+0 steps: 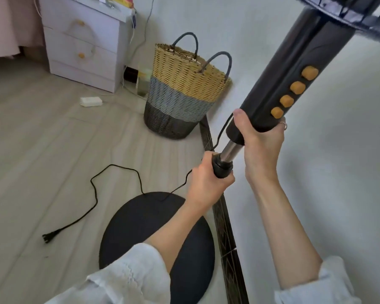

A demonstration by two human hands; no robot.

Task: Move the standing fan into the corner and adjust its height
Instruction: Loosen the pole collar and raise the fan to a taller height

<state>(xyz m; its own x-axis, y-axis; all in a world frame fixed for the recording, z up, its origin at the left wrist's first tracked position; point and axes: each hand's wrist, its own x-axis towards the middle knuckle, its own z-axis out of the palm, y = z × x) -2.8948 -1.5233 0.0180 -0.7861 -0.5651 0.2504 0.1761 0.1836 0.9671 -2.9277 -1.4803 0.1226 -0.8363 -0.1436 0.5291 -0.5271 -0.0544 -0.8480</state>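
Both forearms are bare, with pale white sleeves pushed up near the elbows. The right hand wears a thin ring on one finger.

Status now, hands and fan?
Left hand grips height collar. Right hand holds control column. Fan beside wall; basket close behind.
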